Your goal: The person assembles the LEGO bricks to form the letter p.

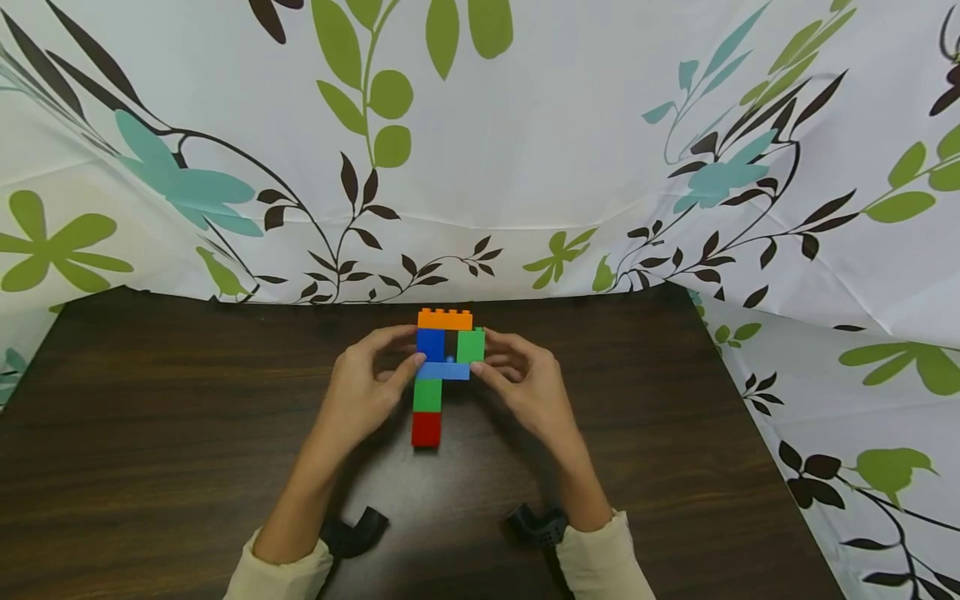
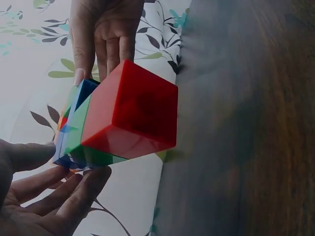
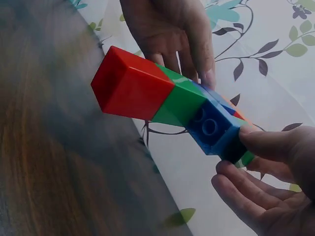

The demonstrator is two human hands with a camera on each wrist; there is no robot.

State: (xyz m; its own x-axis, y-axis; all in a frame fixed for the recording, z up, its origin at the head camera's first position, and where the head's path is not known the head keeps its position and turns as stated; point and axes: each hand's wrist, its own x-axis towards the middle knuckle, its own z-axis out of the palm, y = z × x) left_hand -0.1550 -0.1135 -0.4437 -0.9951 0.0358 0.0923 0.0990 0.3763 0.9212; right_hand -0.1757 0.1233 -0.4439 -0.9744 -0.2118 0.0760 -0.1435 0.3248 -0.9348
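Observation:
Both hands hold a build of stacked toy building blocks up off the table. At its bottom is a red block (image 1: 426,430), with a green block (image 1: 427,396) above. A long light blue block (image 1: 442,371) lies across that and juts out right. On it stand a dark blue block (image 1: 431,344) at left and a second green block (image 1: 471,346) at right, with a gap between. A studded orange block (image 1: 445,320) tops the build. My left hand (image 1: 367,375) grips its left side by the blue blocks. My right hand (image 1: 528,383) pinches the right side near the upper green block.
A dark wooden table (image 1: 187,417) lies beneath. Behind it and along the right hangs a white cloth (image 1: 547,125) with leaf prints. Black devices (image 1: 360,533) sit at both wrists, by the cream sleeves (image 1: 603,558).

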